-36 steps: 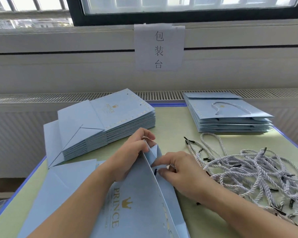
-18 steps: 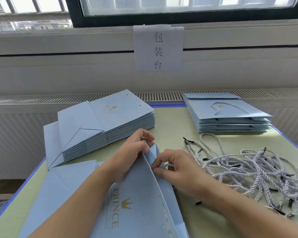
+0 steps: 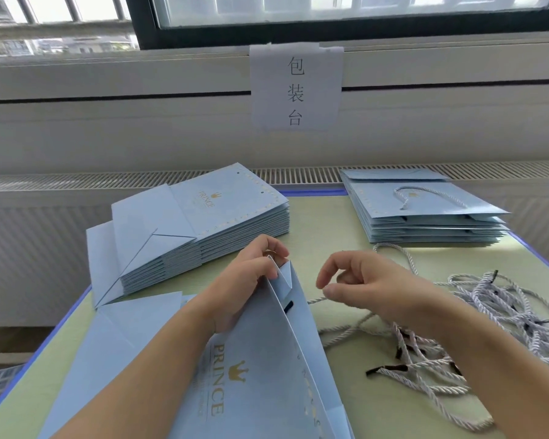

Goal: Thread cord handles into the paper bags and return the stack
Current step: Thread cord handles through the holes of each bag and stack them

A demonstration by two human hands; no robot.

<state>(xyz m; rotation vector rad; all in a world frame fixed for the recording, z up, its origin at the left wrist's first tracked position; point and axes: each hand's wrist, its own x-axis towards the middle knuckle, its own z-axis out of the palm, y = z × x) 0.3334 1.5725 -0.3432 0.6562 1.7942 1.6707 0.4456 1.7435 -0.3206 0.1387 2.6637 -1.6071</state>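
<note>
- Window wall behind, with a white paper sign [image 3: 296, 87] taped below the sill, three printed characters on it; a ribbed radiator grille runs along the far edge of the bench [image 3: 339, 217], which has a pale green top and blue edging.
- Left hand [image 3: 251, 280]: fingers curled over the top edge of the paper bag [image 3: 260, 375], thumb on the near face, pinching the mouth so the bag stands partly opened and leans toward the camera. Gold "PRINCE" lettering and a crown show on its front.
- Dark cord tip [image 3: 288, 307] sits at a hole just inside the bag's upper edge.
- Right hand [image 3: 362, 286]: held just right of the bag mouth, apart from the paper. Thumb and forefinger are curved toward each other; a grey cord [image 3: 317, 300] runs from the bag to the thumb and seems pinched there, though the contact is hard to make out.
- Loose cords [image 3: 488, 312], a tangled pile, lie on the bench to the right, under and beyond the right forearm.
- Unthreaded stack [image 3: 203, 223] of flat bags sits far left.
- Finished stack [image 3: 425, 217] sits far right, a cord handle lying on its top bag.
</note>
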